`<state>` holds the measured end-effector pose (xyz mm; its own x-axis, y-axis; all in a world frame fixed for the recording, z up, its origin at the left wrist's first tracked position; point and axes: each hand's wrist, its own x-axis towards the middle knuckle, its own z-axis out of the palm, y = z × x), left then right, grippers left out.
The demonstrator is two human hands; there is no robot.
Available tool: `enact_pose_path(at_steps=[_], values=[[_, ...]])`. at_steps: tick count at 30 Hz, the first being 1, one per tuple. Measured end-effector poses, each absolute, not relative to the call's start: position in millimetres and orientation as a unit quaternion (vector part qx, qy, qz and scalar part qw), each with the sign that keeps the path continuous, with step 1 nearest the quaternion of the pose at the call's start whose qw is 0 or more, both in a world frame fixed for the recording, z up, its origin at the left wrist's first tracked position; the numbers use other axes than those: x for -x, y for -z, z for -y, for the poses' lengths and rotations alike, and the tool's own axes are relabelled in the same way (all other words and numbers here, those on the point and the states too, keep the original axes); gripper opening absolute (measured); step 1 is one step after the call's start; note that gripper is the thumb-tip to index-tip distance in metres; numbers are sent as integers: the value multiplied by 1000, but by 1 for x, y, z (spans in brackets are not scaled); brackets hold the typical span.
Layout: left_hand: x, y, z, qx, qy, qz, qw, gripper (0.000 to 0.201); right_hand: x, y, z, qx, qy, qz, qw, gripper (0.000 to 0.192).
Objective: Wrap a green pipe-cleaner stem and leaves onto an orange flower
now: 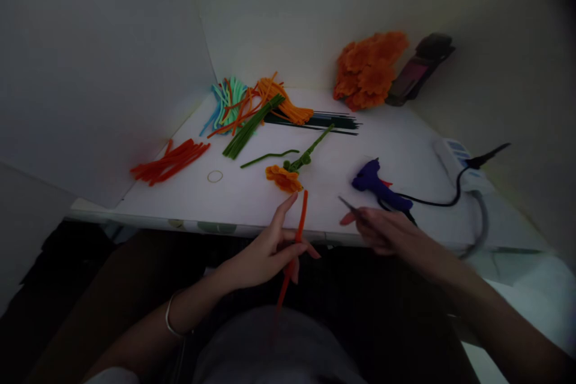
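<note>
The work looks partly done. One orange flower [283,179] already sits on a green stem [310,153] lying near the middle of the white table [405,138], and a heap of finished orange blooms [369,69] is piled at the far edge, beside a dark device [420,69]. Much stock is unused: a bundle of red pipe cleaners [170,162] at the left, a mixed bunch of teal, orange and green ones [252,109] farther back, dark thin wires [328,122], and a loose green piece [269,158].

The left hand [270,249] pinches a single red pipe cleaner [299,229] between thumb and fingers, forefinger stretched up along it. The strand stands nearly upright over the table's near edge, its tip just short of the flower. The right hand [382,231], near it on the right, is closed around a slim metal tool [348,204], probably scissors or pliers; dim light makes it uncertain. Its tip points left toward the strand without touching it. Just beyond lies a purple glue gun [378,183] with its black cord [450,198].
</note>
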<state>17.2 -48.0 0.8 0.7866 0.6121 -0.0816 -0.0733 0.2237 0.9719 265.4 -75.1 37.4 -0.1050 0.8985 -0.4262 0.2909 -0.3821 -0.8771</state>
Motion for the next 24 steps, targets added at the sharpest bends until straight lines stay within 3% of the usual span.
enact_pose_path(at_steps=[3, 7, 16, 24], values=[[-15, 0, 49, -583, -224, -242, 742, 74, -241, -27, 80, 591, -626, 470, 197, 50], [-13, -1, 50, -585, -218, -249, 741, 75, -231, -20, 77, 578, -617, 506, 171, 52], [-14, -6, 47, -584, -169, -271, 746, 76, -225, -10, 67, 529, -644, 516, 200, 46], [-15, -12, 46, -571, -129, -265, 766, 80, -224, 11, 63, 484, -699, 431, 302, 46]])
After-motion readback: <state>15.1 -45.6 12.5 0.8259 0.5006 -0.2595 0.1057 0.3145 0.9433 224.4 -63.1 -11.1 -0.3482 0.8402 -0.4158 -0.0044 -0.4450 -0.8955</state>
